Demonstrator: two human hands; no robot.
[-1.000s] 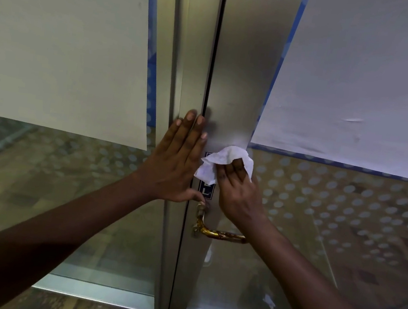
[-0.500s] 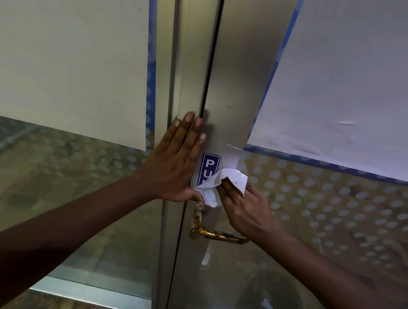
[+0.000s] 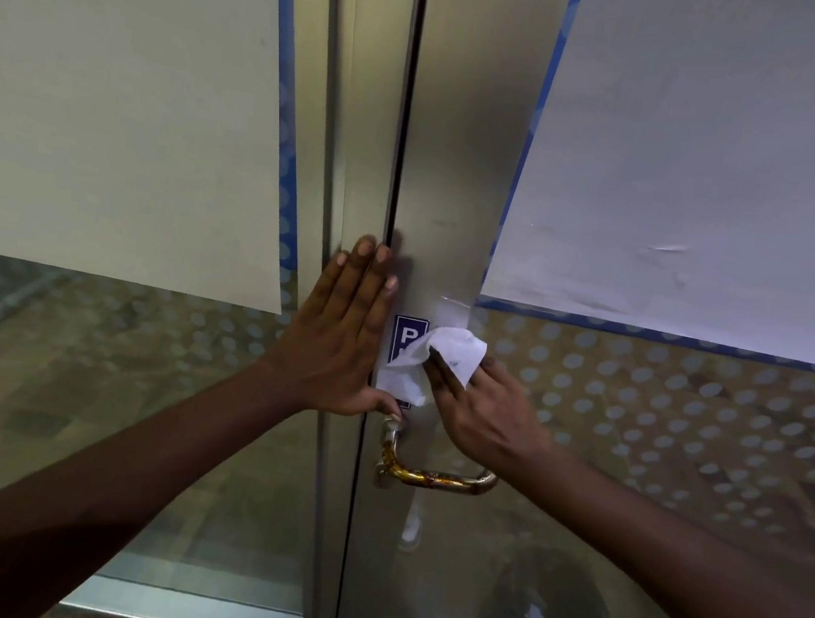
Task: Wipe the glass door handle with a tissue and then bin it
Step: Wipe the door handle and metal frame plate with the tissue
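Office or shop entrance, likely commercial premises. Double glass doors in brushed aluminium frames [image 3: 466, 161], frosted dot-pattern film on the panes [image 3: 666, 410], large plain paper sheets [image 3: 113, 88] covering the upper glass, blue-and-white push sticker [image 3: 406, 334], curved brass-coloured lever handle [image 3: 435, 478]. Tiled floor seen through the lower glass.

Blue sign [image 3: 408, 336] on the metal door stile [image 3: 458, 160]: a white letter "P" is legible; the letters below are covered by the tissue [image 3: 432, 359].

Head camera faces the door frame [image 3: 458, 160] closely, angled slightly downward.
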